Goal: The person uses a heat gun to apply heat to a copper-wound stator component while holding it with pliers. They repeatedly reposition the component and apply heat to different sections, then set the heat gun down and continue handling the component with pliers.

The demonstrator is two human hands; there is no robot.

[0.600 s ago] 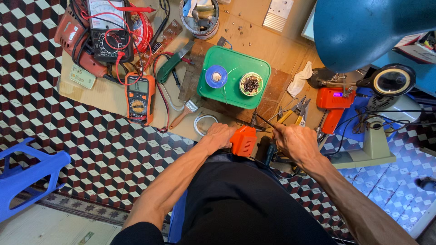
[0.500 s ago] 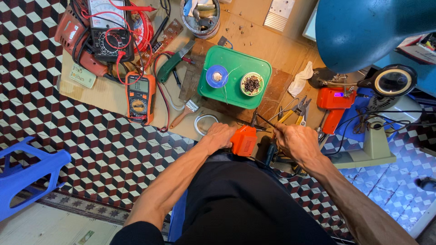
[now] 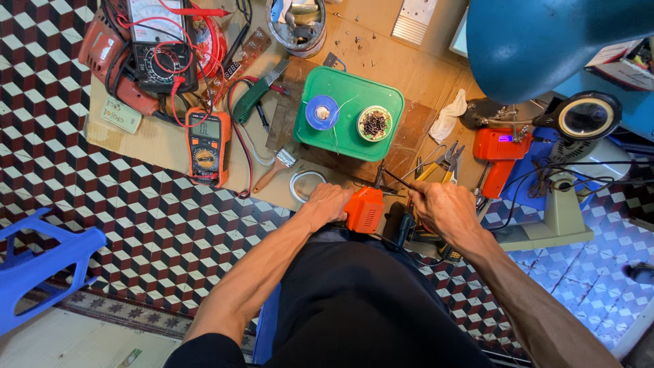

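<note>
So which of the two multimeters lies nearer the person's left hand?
The orange digital multimeter, closer to the left hand; the black dial-faced multimeter sits farther up, wrapped in red leads.

Patterned tile floor (image 3: 136, 225) carries cardboard sheet (image 3: 157, 140), blue plastic stool (image 3: 41, 262), lamp base (image 3: 562, 218).

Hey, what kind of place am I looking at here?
Most likely an electronics repair spot set up on a tiled floor. An orange multimeter, a spool of solder on a green tray and a magnifier lamp lie about, and the left hand steadies an orange soldering gun.
</note>
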